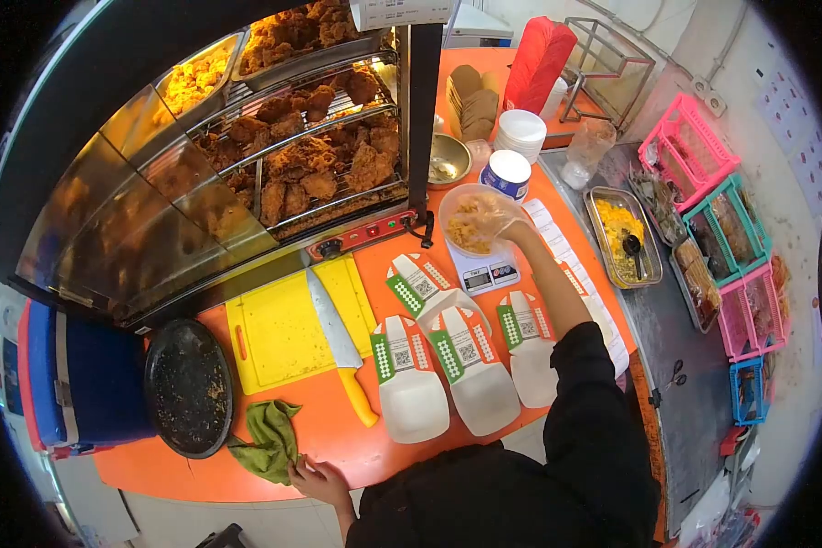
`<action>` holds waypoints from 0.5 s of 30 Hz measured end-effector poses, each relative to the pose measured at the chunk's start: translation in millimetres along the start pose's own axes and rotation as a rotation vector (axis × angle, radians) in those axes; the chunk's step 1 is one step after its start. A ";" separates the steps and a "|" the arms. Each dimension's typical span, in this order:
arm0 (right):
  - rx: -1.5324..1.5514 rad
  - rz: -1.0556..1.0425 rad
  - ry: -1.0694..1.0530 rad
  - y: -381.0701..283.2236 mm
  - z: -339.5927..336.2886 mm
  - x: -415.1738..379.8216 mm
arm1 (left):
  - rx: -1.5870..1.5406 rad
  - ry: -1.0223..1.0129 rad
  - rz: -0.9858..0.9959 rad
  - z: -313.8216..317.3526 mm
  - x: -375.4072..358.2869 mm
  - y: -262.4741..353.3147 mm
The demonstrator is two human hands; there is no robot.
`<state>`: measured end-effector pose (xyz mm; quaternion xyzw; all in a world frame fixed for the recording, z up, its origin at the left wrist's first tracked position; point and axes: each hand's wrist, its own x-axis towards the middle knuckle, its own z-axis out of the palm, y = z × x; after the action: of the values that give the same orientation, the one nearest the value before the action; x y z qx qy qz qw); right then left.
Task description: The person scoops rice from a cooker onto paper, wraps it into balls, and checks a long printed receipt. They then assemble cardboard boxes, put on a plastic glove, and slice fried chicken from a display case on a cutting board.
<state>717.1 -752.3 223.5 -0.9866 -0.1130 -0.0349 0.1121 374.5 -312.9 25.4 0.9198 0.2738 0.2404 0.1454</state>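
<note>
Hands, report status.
Right hand at food bowl atop scale. Left hand beside green cloth. Knife partly on yellow board, away from both hands.

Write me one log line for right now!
Right hand: at round whitish bowl with yellow-brown food | Bowl: on white digital scale | Left hand: at crumpled green cloth

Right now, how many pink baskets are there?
2: the far pink basket, beyond the teal basket; the near pink basket, between the teal basket and the blue basket.
</note>
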 end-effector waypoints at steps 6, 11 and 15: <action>-0.139 -0.205 0.200 103.8 32.8 55.2 | -0.013 -0.015 -0.021 -4.8 0.4 3.8; 0.366 0.072 0.270 33.6 -46.3 22.5 | -0.054 -0.047 -0.049 -7.3 2.0 5.1; 0.352 0.128 0.268 15.2 -62.2 16.9 | -0.066 -0.038 -0.046 -6.1 1.0 2.6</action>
<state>734.3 -777.3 282.3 -0.9435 -0.0388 -0.1383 0.2986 373.2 -313.6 31.9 0.9125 0.2837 0.2282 0.1864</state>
